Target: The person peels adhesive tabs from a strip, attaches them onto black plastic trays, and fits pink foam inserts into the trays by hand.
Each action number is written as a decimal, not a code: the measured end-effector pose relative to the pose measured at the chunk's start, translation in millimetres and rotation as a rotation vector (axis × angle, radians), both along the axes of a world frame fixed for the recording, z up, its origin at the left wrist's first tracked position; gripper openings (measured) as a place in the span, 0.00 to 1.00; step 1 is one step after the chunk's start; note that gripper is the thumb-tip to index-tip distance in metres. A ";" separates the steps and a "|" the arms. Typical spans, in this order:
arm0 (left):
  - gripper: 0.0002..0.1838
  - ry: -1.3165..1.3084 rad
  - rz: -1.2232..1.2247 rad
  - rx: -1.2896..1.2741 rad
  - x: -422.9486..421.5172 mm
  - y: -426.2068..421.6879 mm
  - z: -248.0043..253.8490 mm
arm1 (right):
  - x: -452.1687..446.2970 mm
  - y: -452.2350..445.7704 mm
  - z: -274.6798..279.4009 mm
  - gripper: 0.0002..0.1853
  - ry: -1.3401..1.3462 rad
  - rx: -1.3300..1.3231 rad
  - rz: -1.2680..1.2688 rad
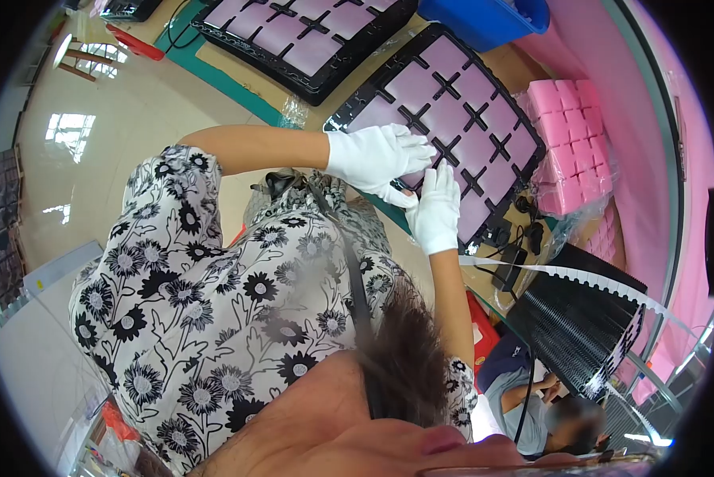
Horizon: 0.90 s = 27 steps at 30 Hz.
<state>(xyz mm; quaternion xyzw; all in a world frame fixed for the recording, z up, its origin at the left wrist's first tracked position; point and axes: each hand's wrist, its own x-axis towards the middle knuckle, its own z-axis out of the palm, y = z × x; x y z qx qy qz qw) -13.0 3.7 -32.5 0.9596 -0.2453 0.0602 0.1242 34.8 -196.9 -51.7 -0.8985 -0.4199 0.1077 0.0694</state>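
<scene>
Our white-gloved left hand [366, 155] and right hand [437, 215] lie flat, open, close together, both touching the near side of the black-framed lilac tray [484, 86]; it extends ahead on the desk [249, 78], long axis slanting upper left to lower right.

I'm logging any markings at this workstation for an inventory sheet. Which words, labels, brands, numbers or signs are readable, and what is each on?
None can be read.
Yellow mark on the pale panel at left: too small to tell whether it bears text.
Blue bin and black-edged tray with lilac pads: no lettering I can make out.
</scene>
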 end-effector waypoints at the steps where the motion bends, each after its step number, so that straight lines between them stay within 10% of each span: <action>1: 0.45 0.003 -0.016 -0.035 0.4 -3.2 -5.4 | -1.6 2.2 -6.1 0.34 -0.015 -0.024 -0.002; 16: 0.46 0.040 -0.128 0.015 -21.6 6.6 -6.6 | -16.4 -31.4 -1.8 0.39 0.107 -0.050 0.078; 24: 0.39 0.405 -0.056 -0.018 3.8 15.2 49.6 | -1.8 -17.2 8.6 0.22 -0.027 0.260 -0.110; 27: 0.40 -0.052 -0.006 0.010 25.9 13.0 17.6 | 18.5 7.6 6.3 0.23 -0.157 0.301 -0.182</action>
